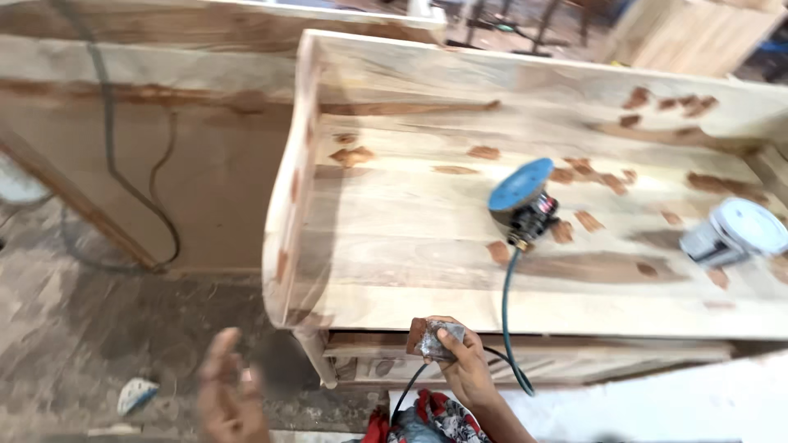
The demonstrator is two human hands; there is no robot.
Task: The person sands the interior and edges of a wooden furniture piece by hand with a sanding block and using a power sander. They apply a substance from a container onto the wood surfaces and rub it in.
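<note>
Two hands differ: right hand (462,358) pinches folded sandpaper (435,338) against the wooden panel (394,246) edge; left hand (230,385) hangs open, empty.

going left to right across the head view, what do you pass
cables on the panel → left hand → right hand with sandpaper → blue-disc sander → white-disc sander

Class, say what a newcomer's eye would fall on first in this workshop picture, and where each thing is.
A big pale wooden panel with brown filler patches fills the middle. On it lie a sander with its blue disc up, and a second, white-disc sander at the right edge. At the near edge the right hand holds folded sandpaper.
</note>
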